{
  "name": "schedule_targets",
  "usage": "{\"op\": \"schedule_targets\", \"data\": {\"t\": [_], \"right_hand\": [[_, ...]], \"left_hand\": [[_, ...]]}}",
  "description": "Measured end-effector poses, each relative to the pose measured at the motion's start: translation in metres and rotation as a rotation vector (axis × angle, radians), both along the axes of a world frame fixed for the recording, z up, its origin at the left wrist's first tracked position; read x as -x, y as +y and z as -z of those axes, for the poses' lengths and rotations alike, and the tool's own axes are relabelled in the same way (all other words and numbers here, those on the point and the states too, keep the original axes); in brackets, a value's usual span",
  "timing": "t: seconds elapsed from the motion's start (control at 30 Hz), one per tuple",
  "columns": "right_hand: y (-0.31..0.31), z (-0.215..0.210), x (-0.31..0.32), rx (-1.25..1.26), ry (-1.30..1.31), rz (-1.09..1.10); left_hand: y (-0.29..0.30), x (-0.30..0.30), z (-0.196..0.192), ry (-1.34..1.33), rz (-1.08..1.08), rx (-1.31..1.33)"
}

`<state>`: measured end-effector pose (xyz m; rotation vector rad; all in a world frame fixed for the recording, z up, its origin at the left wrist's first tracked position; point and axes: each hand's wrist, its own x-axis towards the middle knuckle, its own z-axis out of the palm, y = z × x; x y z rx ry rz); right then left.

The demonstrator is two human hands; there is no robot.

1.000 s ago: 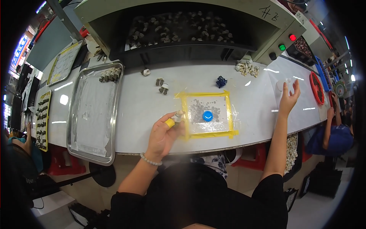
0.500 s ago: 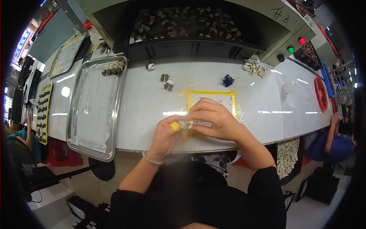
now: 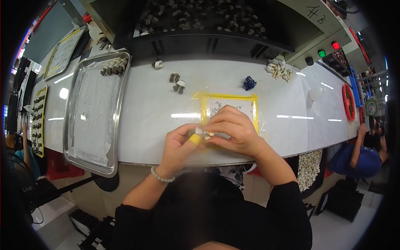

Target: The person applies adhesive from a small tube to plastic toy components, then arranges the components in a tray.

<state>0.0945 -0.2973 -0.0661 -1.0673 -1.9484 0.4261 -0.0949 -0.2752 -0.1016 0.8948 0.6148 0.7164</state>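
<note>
My left hand [image 3: 180, 146], with yellow tape around its thumb and a beaded bracelet at the wrist, grips a small white and grey piece [image 3: 200, 131] between thumb and fingers. My right hand [image 3: 238, 132] meets it from the right, thumb and fingers pinched at the end of that piece, where a small pale tip shows. What exactly the right fingertips hold is partly hidden. Both hands are over the near part of a yellow-taped rectangle [image 3: 229, 97] on the white table, with grey smudges inside it. A few similar white and grey pieces [image 3: 179, 86] stand farther left.
A metal tray [image 3: 66, 139] lies at left, with several grey-white pieces [image 3: 113, 66] in its far corner. A dark blue spiky lump [image 3: 249, 83] and a pile of pale pieces [image 3: 279, 71] sit toward the back. Behind stands a machine [image 3: 291, 46] with a dark bin. Co-workers are at both sides.
The view has shifted slightly, so tray and machine appear a little farther left and up. Both hands remain together on the small piece, its white part now showing more between the fingers.
</note>
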Motion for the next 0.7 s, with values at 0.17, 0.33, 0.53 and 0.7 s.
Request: {"op": "schedule_targets", "data": {"t": [0.17, 0.33, 0.53, 0.7], "right_hand": [[-0.002, 0.007, -0.001, -0.026, 0.01, -0.002], [-0.003, 0.006, 0.0, -0.014, 0.046, -0.035], [-0.001, 0.003, -0.003, -0.005, 0.14, -0.155], [-0.006, -0.008, -0.01, 0.004, 0.045, -0.163]], "left_hand": [[-0.001, 0.0, 0.001, -0.006, 0.027, -0.015], [-0.002, 0.003, 0.003, 0.028, 0.03, -0.026], [0.005, 0.005, 0.008, -0.266, 0.123, 0.153], [0.006, 0.008, 0.003, -0.291, 0.171, 0.22]]}}
